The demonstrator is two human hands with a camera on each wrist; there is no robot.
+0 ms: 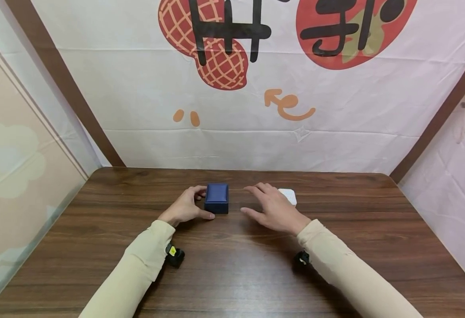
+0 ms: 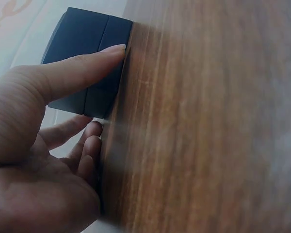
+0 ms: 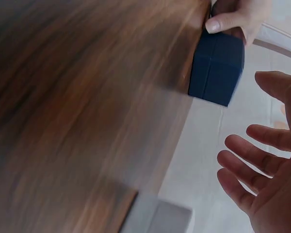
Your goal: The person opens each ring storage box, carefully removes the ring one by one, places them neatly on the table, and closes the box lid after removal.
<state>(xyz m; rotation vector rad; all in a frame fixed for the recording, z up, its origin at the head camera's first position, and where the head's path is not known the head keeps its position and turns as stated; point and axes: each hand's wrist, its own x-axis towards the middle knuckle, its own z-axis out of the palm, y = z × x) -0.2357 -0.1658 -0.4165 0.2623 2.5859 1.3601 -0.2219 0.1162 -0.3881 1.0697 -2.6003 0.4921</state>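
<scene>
A small dark blue jewelry box sits closed on the wooden table, a seam running round its sides. At its left, my left hand holds it, the thumb along the front face and the other fingers towards the left and back. The left wrist view shows that thumb across the box; where the index fingertip touches is partly hidden. My right hand hovers apart from the box on its right, fingers spread and holding nothing. Behind that hand lies a small white case, partly covered by it.
The brown wooden table has rounded far corners. A white printed cloth hangs behind its back edge, with more cloth on both sides. Black wrist cameras sit under the forearms, close to the tabletop.
</scene>
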